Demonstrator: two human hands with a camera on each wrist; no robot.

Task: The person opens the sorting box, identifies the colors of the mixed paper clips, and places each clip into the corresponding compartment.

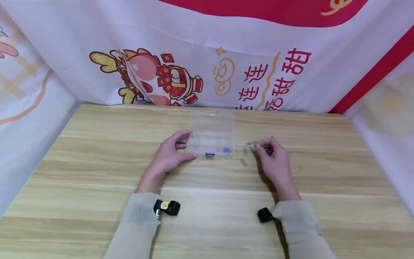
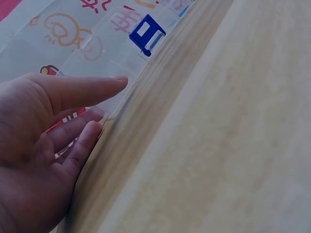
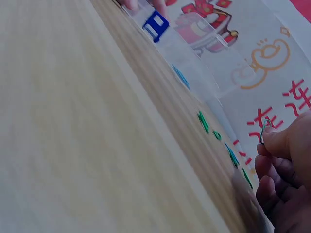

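Pinching a thin green paper clip point(image 3: 265, 128), the right hand point(image 1: 275, 161) could drop it among the loose green paper clips point(image 1: 245, 151) on the worktop point(image 1: 211, 223) if its narrowed fingers point(image 3: 279, 144) relax. The left hand point(image 1: 169, 153), thumb and fingers wide apart, touches the left end of the clear plastic compartment box point(image 1: 205, 145); a nudge might shift it, as it looks light. It sits near the middle of the worktop's far edge, lid point(image 1: 211, 122) swung back, blue clasp point(image 1: 210, 154) in front. Blue paper clips point(image 1: 226, 149), too blurred to count, lie at its front right corner.
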